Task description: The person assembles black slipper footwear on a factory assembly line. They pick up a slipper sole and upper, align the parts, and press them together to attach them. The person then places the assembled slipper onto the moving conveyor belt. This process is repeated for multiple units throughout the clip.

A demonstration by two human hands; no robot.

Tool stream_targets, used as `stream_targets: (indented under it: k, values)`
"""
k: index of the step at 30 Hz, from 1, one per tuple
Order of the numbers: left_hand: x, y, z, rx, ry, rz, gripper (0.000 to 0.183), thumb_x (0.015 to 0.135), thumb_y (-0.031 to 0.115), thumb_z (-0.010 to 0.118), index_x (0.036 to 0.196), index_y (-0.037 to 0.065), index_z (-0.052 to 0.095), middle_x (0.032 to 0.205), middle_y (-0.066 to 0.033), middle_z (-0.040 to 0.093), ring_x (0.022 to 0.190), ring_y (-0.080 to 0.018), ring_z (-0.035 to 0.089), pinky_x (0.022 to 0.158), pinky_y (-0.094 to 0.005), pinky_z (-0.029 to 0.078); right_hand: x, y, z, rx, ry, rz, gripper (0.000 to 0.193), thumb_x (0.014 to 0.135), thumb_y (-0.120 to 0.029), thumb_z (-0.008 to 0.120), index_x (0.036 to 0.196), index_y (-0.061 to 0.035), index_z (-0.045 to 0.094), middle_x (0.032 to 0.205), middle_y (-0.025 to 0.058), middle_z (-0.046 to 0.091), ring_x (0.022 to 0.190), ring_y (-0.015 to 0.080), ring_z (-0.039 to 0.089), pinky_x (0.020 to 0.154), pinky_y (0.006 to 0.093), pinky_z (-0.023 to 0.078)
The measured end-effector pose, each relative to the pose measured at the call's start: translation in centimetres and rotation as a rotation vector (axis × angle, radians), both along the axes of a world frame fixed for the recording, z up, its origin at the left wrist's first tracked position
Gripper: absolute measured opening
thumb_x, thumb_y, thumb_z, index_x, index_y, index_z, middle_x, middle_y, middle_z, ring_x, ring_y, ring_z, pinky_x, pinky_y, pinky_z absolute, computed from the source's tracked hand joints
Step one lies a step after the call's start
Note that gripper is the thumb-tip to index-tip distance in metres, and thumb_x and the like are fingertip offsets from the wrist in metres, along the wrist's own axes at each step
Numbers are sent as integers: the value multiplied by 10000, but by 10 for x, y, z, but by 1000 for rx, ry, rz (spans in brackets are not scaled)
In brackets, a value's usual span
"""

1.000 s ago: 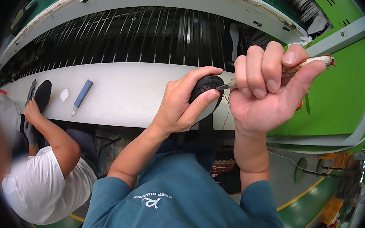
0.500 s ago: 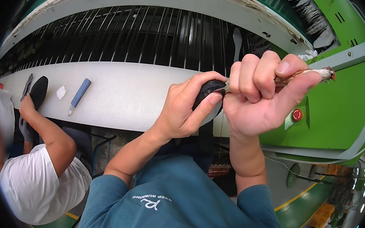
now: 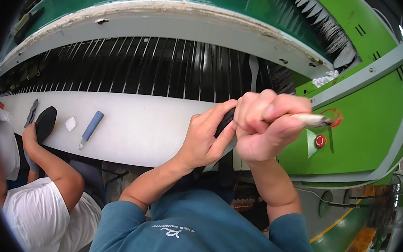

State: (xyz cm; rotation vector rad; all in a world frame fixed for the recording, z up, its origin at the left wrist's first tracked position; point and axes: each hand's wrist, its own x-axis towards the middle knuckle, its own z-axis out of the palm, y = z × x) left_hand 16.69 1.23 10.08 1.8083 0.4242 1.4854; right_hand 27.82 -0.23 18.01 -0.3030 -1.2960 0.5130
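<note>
Your left hand (image 3: 205,143) cups a small black part (image 3: 224,122), fingers curled around its underside and thumb pressed along its top; only a sliver of it shows now, where a second ago more of its rounded face was visible. Your right hand (image 3: 265,126) is clenched in a fist around a brush handle (image 3: 313,119), whose pale tip sticks out to the right. Both hands sit lower in view than before and are pressed closer together, knuckles touching, above the near edge of the white worktop (image 3: 139,130). Toward its left end lie a blue-handled tool (image 3: 91,128), a white scrap (image 3: 70,123) and a dark sole piece (image 3: 45,122) under a co-worker's hand (image 3: 30,134).
</note>
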Motion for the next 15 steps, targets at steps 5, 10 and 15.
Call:
stream_targets:
  k: [5, 10, 15]
  values:
    - [-7, -9, 5, -48, 64, -74, 374, 1020, 46, 713, 1381, -26, 647, 1029, -203, 763, 850, -345, 784, 772, -390, 605, 5, -11, 5, -6, 50, 127, 339, 1182, -369, 577, 1093, -65, 454, 698, -15, 436, 539, 60, 330, 468, 267, 321]
    - [-23, -20, 13, -55, 113, -26, 301, 1071, 65, 673, 1360, -10, 634, 1075, -166, 790, 890, -284, 793, 806, -358, 607, 16, -17, 22, -132, 237, 327, 414, 1229, -461, 406, 1039, -110, 514, 651, -47, 358, 508, 71, 258, 440, 268, 252]
    - [-21, -19, 12, -45, 2, -68, 278, 1104, 62, 641, 1367, -6, 580, 1177, -156, 806, 949, -208, 773, 865, -326, 606, 17, -28, 28, -227, 357, 230, 517, 1206, -571, 401, 948, -157, 573, 641, -61, 326, 508, 78, 214, 443, 264, 196]
